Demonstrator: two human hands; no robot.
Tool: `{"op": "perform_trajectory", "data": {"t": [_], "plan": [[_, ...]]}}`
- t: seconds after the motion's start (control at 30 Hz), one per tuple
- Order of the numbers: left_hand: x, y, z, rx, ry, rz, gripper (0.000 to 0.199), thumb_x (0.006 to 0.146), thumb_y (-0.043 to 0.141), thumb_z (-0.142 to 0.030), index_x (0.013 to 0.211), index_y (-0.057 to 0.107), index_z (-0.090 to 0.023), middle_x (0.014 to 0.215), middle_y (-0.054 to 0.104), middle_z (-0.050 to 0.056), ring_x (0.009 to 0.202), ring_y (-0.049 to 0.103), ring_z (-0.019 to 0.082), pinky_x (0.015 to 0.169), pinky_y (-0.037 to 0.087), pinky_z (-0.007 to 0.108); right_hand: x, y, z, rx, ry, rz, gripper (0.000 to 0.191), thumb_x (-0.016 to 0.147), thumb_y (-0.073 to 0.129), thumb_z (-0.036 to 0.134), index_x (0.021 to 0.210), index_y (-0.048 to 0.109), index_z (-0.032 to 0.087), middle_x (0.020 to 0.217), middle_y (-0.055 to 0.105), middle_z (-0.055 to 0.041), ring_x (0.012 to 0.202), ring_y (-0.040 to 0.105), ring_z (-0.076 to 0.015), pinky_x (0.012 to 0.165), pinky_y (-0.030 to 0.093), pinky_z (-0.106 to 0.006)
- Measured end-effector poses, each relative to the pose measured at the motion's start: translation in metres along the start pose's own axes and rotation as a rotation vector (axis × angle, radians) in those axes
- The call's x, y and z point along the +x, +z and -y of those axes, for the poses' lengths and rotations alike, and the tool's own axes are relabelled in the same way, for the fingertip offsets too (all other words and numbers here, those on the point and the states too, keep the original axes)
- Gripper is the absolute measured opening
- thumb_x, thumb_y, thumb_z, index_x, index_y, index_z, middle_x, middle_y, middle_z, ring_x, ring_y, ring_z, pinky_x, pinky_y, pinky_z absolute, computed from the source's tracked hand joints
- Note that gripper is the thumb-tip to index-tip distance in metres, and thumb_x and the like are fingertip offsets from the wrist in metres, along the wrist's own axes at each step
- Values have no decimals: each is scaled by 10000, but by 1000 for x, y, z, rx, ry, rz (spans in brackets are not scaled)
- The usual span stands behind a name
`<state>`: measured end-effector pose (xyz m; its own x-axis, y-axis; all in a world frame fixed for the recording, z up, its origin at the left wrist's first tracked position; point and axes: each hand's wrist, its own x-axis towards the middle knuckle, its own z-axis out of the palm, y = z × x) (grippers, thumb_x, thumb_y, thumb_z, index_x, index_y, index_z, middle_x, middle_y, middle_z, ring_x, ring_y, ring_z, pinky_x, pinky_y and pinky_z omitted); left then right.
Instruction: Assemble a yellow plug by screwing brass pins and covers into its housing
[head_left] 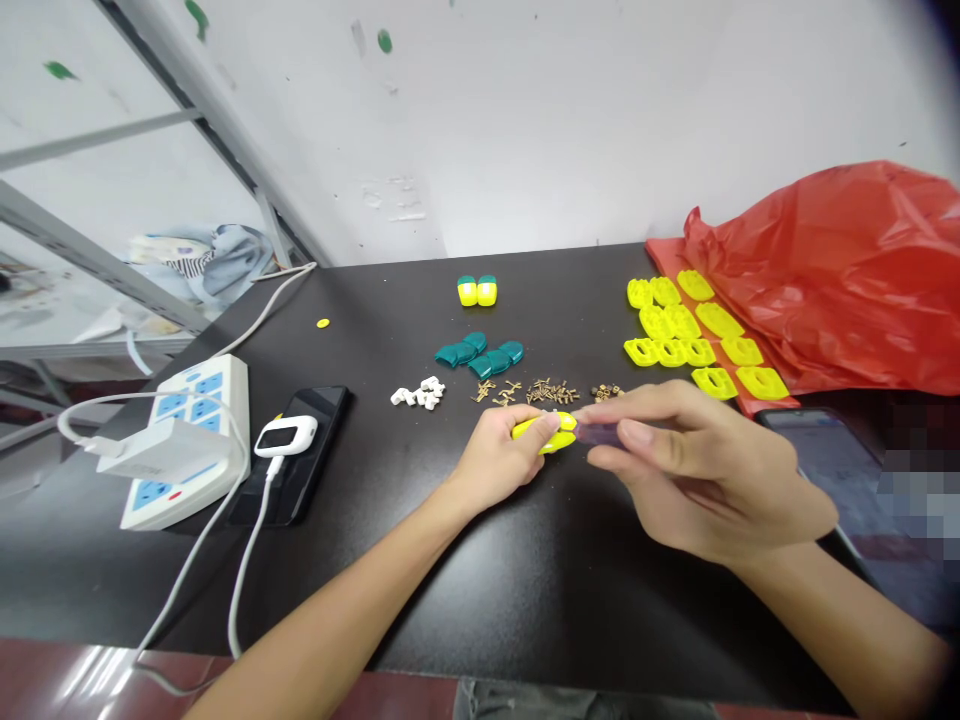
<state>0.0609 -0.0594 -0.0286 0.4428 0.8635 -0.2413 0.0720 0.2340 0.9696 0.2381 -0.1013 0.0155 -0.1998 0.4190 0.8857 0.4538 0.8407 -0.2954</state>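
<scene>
From the head camera, the left hand is closed around a yellow plastic casing at the middle of the view, its thumb on top, apparently to steady the piece in the air above the black tabletop. The right hand pinches what looks like a small screwdriver with a translucent purple handle between thumb and fingers, aligned with the casing; its tip is hidden. Taking the hands as the clock's centre, brass screws lie just beyond them at 12, seemingly sorted into small piles for easy picking. White plastic clips sit at 10, teal shell pieces at 11, and two joined yellow-and-teal pieces farther out near 12. Yellow plastic shells stand in tidy rows at 1, beside a red plastic bag at 2. At 9, a power strip feeds a cable to a white device resting on a black phone, probably charging there, out of the way.
</scene>
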Motion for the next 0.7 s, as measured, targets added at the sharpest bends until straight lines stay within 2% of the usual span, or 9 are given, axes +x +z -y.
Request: {"op": "perform_trajectory", "data": {"t": [0.13, 0.27, 0.37, 0.47, 0.6, 0.7], "plan": [[-1, 0, 0, -4, -4, 3, 489, 801, 697, -624, 845, 616, -143, 440, 370, -93, 373, 290, 45, 358, 193, 172, -4, 2, -4, 59, -19, -56, 334, 820, 740, 38, 1071, 694, 254, 882, 742, -46, 721, 746, -182, 572, 624, -282], [-1, 0, 1, -11, 6, 9, 486, 807, 697, -614, 875, 623, -139, 454, 396, -86, 381, 299, 46, 369, 201, 175, -1, 1, -3, 107, -58, -21, 390, 834, 610, 10, 1159, 653, 221, 1025, 773, -108, 876, 776, -222, 683, 662, -337], [-2, -1, 1, 13, 9, -5, 489, 807, 698, -618, 860, 626, -137, 456, 411, -77, 383, 310, 49, 374, 208, 180, -1, 0, -3, 47, -27, 12, 393, 824, 622, -4, 1146, 668, 217, 951, 787, -85, 800, 782, -204, 626, 649, -290], [-3, 0, 0, 37, 8, -17, 494, 818, 690, -619, 860, 641, -129, 460, 423, -69, 390, 316, 51, 382, 215, 186, -5, -1, -5, -14, 15, -17, 305, 843, 711, 53, 1069, 699, 259, 902, 777, -43, 700, 757, -170, 544, 613, -252], [-3, 0, 1, 69, 34, -29, 482, 837, 685, -597, 868, 668, -116, 465, 426, -64, 403, 336, 54, 396, 224, 189, -8, 0, -7, 48, 31, -65, 326, 796, 802, 77, 1048, 706, 261, 833, 735, -22, 678, 738, -175, 590, 636, -291], [-2, 0, 1, 50, 29, -30, 463, 839, 690, -583, 864, 658, -122, 458, 425, -69, 386, 325, 49, 395, 215, 190, -6, -1, -6, 74, 3, -30, 364, 826, 717, 46, 1127, 683, 249, 976, 763, -71, 799, 760, -200, 657, 649, -323]]}}
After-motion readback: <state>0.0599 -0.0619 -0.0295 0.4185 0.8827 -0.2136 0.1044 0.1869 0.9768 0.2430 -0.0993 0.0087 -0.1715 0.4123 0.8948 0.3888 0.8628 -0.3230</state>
